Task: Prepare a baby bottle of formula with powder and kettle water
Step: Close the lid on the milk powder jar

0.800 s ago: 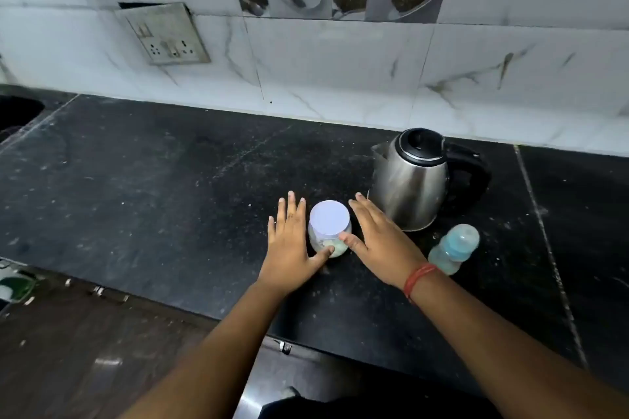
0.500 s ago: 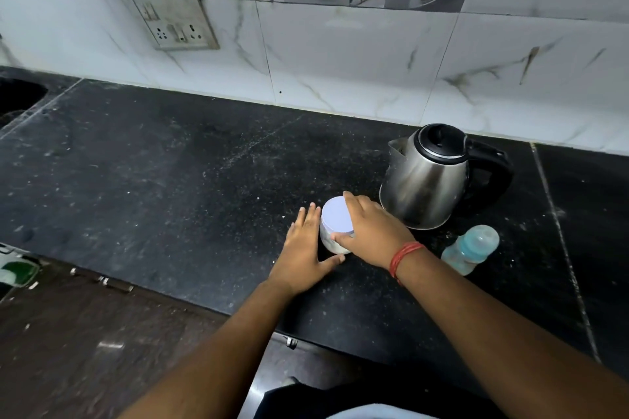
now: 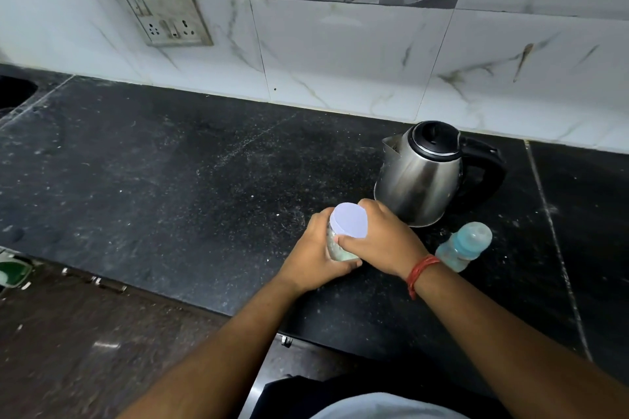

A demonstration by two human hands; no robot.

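A small clear powder jar [image 3: 335, 250] with a pale lilac lid [image 3: 350, 219] stands on the black counter [image 3: 170, 187]. My left hand [image 3: 315, 257] grips the jar's body from the left. My right hand [image 3: 383, 238] curls round the lid from the right, thumb at its front edge. Behind it stands a steel kettle [image 3: 420, 177] with a black lid and handle, spout pointing left. A baby bottle [image 3: 464, 245] with a blue cap stands to the right of my right wrist.
A tiled wall with a socket plate [image 3: 165, 13] runs behind the counter. A dark sink opening [image 3: 13, 90] sits at the far left. The counter's front edge drops to a brown floor [image 3: 68, 333] at lower left.
Both hands have closed on the jar: earlier they lay flat on either side of it, now the left grips the body and the right wraps the lid.
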